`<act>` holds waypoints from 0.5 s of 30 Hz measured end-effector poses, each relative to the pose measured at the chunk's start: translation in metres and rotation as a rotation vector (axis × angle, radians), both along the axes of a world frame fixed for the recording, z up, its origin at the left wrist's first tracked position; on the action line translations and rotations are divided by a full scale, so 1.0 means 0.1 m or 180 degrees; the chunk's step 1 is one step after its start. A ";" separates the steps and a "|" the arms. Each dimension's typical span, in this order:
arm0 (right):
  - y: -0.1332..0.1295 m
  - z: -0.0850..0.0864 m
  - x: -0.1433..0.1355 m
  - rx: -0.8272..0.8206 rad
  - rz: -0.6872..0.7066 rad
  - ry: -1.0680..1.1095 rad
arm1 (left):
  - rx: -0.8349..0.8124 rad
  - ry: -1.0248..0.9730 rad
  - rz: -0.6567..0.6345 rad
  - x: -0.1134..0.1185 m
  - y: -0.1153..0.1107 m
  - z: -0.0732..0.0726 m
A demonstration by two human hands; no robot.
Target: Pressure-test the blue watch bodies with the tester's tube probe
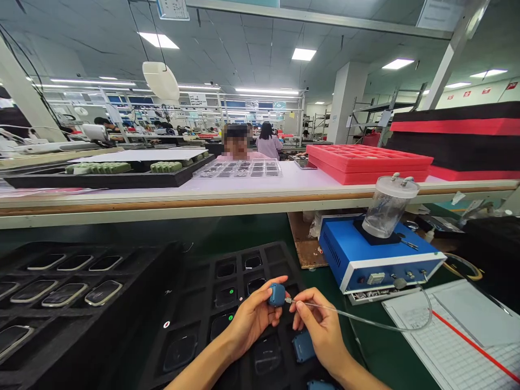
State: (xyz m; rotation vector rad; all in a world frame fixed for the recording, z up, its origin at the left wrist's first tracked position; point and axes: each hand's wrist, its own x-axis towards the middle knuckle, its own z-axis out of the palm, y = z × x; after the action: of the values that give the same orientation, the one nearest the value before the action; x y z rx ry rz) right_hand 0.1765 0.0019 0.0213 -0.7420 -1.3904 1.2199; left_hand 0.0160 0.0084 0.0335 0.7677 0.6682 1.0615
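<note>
Between the thumb and fingers of my left hand is a small blue watch case with rounded corners. My right hand pinches the end of a clear thin tube, whose pale tip meets or nearly meets the side of the case; exact contact is hard to tell. The tube runs right in a loop to the front of a blue box-shaped machine. Below both hands lies a black foam tray with dark-screened pieces in its pockets. Another blue case sits in it, partly behind my right hand.
At the left, a black tray holds several framed screens. A clear cylinder tops the machine. Gridded papers with a red strip lie right. Above, a shelf edge spans the bench, bearing red foam trays. People sit beyond.
</note>
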 end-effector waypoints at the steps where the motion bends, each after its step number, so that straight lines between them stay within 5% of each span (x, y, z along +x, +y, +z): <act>1: 0.00 0.00 0.00 -0.0018 0.0005 0.0019 | 0.0016 0.0023 0.0013 0.00 0.00 0.00; 15: 0.02 -0.03 0.01 -0.0095 -0.0099 -0.0163 | 0.0078 0.0231 -0.0148 0.01 -0.01 0.03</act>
State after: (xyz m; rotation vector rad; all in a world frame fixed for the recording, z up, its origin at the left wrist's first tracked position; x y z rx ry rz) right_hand 0.1777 0.0041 0.0182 -0.8179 -1.3999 1.2071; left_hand 0.0166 0.0079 0.0367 0.8424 0.6971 1.0048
